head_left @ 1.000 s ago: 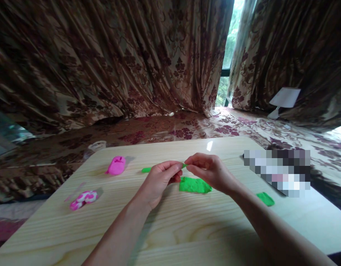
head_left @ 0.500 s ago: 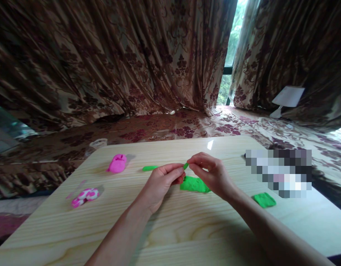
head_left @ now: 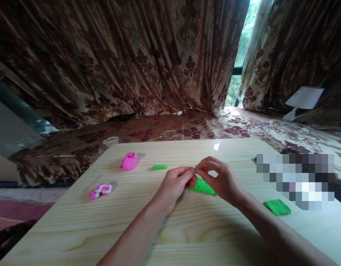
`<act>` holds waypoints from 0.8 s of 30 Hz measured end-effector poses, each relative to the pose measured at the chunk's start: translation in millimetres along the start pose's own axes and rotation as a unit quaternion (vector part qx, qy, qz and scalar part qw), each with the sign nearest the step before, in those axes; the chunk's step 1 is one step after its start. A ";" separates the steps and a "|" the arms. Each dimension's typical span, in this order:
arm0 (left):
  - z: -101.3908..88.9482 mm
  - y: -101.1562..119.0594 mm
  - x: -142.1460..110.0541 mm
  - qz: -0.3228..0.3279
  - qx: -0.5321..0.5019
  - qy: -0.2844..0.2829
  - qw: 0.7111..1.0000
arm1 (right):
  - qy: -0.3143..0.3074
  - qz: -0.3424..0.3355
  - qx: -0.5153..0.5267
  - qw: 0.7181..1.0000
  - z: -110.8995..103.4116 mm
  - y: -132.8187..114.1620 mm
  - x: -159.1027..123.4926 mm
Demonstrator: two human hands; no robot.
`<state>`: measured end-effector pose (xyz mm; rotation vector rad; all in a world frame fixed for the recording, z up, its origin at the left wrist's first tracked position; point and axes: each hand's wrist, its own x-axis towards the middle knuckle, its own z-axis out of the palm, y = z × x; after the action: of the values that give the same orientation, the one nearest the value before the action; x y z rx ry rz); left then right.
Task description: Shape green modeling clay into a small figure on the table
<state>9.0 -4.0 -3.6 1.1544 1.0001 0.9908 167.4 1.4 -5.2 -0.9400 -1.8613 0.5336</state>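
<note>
Both hands are working above the wooden table point(head_left: 187, 236), the left hand point(head_left: 174, 184) and right hand point(head_left: 222, 179) pinching a tiny green clay bit point(head_left: 196, 170) between their fingertips just over the flattened green clay slab point(head_left: 201, 186), while a finished green clay roll point(head_left: 159, 167) is lying beyond and a green clay square point(head_left: 277, 207) is waiting unshaped.

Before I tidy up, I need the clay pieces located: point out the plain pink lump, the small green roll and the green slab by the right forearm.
pink lump point(head_left: 128, 162), head view, middle.
green roll point(head_left: 159, 167), head view, middle.
green slab point(head_left: 278, 207), head view, top face.
</note>
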 end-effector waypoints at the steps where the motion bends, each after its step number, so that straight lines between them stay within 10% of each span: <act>1: 0.4 -0.2 0.2 0.003 0.006 0.012 1.000 | 0.007 -0.005 0.000 1.000 1.0 0.7 -0.2; 24: 3.7 4.4 -2.2 -0.039 -0.135 -0.015 0.990 | 0.039 -0.035 -0.006 0.999 3.4 2.1 2.3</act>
<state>11.5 -6.4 1.3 0.8968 0.8518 1.0086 164.5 4.7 -6.9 -0.8879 -1.8206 0.4384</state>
